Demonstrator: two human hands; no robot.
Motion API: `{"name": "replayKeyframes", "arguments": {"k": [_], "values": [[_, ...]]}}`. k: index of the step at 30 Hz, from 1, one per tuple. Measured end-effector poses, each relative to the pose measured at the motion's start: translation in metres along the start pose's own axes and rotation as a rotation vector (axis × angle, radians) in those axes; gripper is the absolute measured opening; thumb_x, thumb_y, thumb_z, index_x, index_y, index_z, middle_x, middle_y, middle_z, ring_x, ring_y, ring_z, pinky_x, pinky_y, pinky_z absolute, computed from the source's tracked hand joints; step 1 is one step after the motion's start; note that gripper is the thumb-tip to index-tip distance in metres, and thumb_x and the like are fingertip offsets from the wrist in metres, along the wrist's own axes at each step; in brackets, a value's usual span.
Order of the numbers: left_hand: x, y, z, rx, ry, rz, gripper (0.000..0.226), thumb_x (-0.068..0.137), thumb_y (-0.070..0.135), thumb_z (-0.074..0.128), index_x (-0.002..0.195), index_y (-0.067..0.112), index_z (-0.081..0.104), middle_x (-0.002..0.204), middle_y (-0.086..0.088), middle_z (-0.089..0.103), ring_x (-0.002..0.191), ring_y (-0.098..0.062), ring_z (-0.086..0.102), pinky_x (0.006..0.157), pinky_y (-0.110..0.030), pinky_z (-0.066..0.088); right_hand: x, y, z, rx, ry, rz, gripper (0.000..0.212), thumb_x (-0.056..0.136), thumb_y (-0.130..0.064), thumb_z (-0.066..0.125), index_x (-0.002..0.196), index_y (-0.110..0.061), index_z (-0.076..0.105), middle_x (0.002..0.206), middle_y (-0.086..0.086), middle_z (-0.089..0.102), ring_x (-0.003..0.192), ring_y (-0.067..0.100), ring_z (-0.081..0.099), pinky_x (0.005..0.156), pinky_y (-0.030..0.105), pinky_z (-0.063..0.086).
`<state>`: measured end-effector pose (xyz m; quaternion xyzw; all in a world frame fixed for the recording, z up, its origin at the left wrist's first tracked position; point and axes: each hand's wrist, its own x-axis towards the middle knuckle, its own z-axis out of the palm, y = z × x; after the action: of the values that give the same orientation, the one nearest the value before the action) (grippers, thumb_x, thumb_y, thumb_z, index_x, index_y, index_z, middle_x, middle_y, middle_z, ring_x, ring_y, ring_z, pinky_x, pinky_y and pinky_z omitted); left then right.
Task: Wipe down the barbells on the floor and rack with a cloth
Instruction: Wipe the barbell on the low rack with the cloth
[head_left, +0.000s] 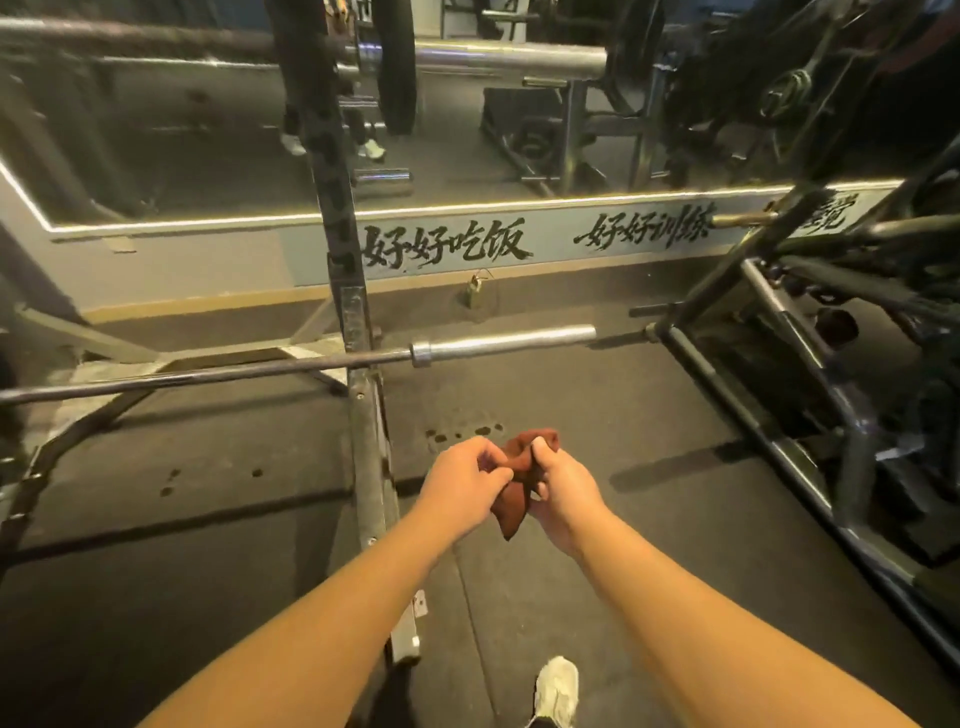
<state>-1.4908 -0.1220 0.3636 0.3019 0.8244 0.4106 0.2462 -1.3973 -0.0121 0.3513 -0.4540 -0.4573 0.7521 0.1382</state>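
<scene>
A: While both arms reach out ahead of me, what do the hands have?

B: I see the left hand (464, 482) and right hand (562, 487) close together, both pinched shut on 1 rust-red cloth (519, 483), bunched between them with a corner hanging below. Each grip is closed on the fabric; fingers curl over it.

A: And the barbells?

B: 1 lower barbell (322, 364) lies across the rack upright (358, 332), its chrome sleeve pointing right, well beyond the cloth. 1 upper barbell (509, 57) sits high on the rack near a dark plate (396, 67). My pale shoe (557, 688) stands on the dark floor (597, 405).
</scene>
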Motion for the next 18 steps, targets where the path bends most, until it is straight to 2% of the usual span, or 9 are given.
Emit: {"name": "replayKeyframes", "arguments": {"k": [2, 4, 6, 9, 14, 18], "values": [[0.024, 0.022, 0.017, 0.002, 0.059, -0.048, 0.005, 0.087, 0.022, 0.075, 0.089, 0.023, 0.071, 0.078, 0.011, 0.066, 0.077, -0.011, 0.064, 0.075, -0.028, 0.050, 0.023, -0.028, -0.019, -0.023, -0.034, 0.004, 0.028, 0.107, -0.029, 0.051, 0.121, -0.011, 0.068, 0.082, 0.004, 0.072, 0.067, 0.011, 0.068, 0.072, 0.037, 0.052], [0.049, 0.040, 0.029, 0.008, 0.088, -0.093, 0.007, 0.088, 0.025, 0.076, 0.089, 0.027, 0.070, 0.081, 0.010, 0.069, 0.079, -0.012, 0.067, 0.078, -0.030, 0.054, 0.046, -0.054, -0.035, -0.041, -0.079, 0.005, 0.025, 0.108, -0.025, 0.051, 0.119, -0.009, 0.067, 0.084, 0.006, 0.072, 0.061, 0.011, 0.068, 0.064, 0.033, 0.055], [0.073, 0.051, 0.040, 0.000, 0.116, -0.125, 0.007, 0.088, 0.029, 0.075, 0.090, 0.030, 0.069, 0.085, 0.009, 0.071, 0.082, -0.011, 0.068, 0.081, -0.034, 0.058, 0.070, -0.078, -0.043, -0.065, -0.131, -0.003, 0.025, 0.108, -0.021, 0.051, 0.120, -0.006, 0.067, 0.090, 0.011, 0.072, 0.066, 0.016, 0.070, 0.061, 0.031, 0.056], [0.102, 0.057, 0.047, 0.004, 0.165, -0.157, 0.006, 0.090, 0.030, 0.074, 0.093, 0.030, 0.069, 0.088, 0.010, 0.071, 0.085, -0.009, 0.068, 0.084, -0.037, 0.058, 0.105, -0.098, -0.044, -0.129, -0.173, 0.001, 0.025, 0.106, -0.021, 0.053, 0.119, -0.004, 0.067, 0.102, 0.018, 0.073, 0.086, 0.028, 0.071, 0.071, 0.036, 0.057], [0.148, 0.047, 0.042, -0.001, 0.196, -0.218, 0.009, 0.092, 0.030, 0.072, 0.101, 0.027, 0.070, 0.094, 0.010, 0.070, 0.091, -0.009, 0.066, 0.089, -0.036, 0.056, 0.153, -0.116, -0.022, -0.165, -0.206, 0.058, 0.021, 0.107, -0.024, 0.053, 0.111, -0.009, 0.068, 0.096, 0.013, 0.071, 0.079, 0.023, 0.068, 0.066, 0.033, 0.056], [0.187, 0.030, 0.025, -0.030, 0.215, -0.252, 0.007, 0.095, 0.032, 0.068, 0.100, 0.028, 0.070, 0.094, 0.011, 0.070, 0.091, -0.008, 0.066, 0.089, -0.036, 0.057, 0.201, -0.124, 0.006, -0.255, -0.175, 0.090, 0.018, 0.104, -0.029, 0.059, 0.110, -0.016, 0.071, 0.099, 0.009, 0.076, 0.088, 0.024, 0.072, 0.072, 0.037, 0.056]]}}
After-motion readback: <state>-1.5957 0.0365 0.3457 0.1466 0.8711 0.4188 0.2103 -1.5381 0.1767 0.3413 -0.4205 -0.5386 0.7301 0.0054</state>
